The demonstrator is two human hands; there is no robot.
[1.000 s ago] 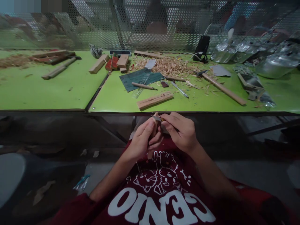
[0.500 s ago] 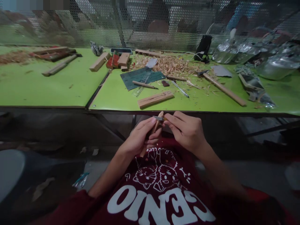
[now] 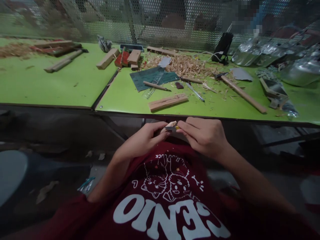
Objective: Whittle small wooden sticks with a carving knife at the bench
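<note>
Left hand (image 3: 140, 143) pinches a wood piece (image 3: 170, 124) (pale), right hand (image 3: 203, 136) grips a knife (image 3: 172, 128) against it.

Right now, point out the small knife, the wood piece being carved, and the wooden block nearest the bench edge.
small knife (image 3: 170, 128), head view, blade
wood piece (image 3: 171, 124), head view, pale tip
wooden block (image 3: 168, 102), head view, top face

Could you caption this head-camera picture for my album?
Left hand holds a wooden piece; right hand sets a small knife to it.

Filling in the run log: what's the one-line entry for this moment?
left hand: grips wood piece | right hand: holds small knife on wood piece | place: below green table
</note>
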